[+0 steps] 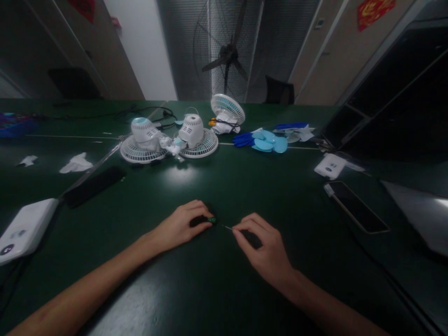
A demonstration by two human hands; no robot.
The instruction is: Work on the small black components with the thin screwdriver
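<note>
My left hand [191, 219] rests low over the dark green table, thumb and forefinger closed on a small green piece [212, 220]. The piece is too small for me to tell its kind. To the right of it, my right hand [262, 242] pinches a thin, pale, needle-like piece [227, 227]. Its tip points left toward the green piece, and a short gap shows between them. Most of whatever lies inside the right fingers is hidden.
Two white fans [144, 140] [196, 137] lie face down behind my hands, with a third fan [227, 114] farther back. Blue discs [269, 141] lie beside blue gloves [244, 139]. Phones [357, 206] [94, 186] and white power banks [30, 228] [329, 166] flank the work area.
</note>
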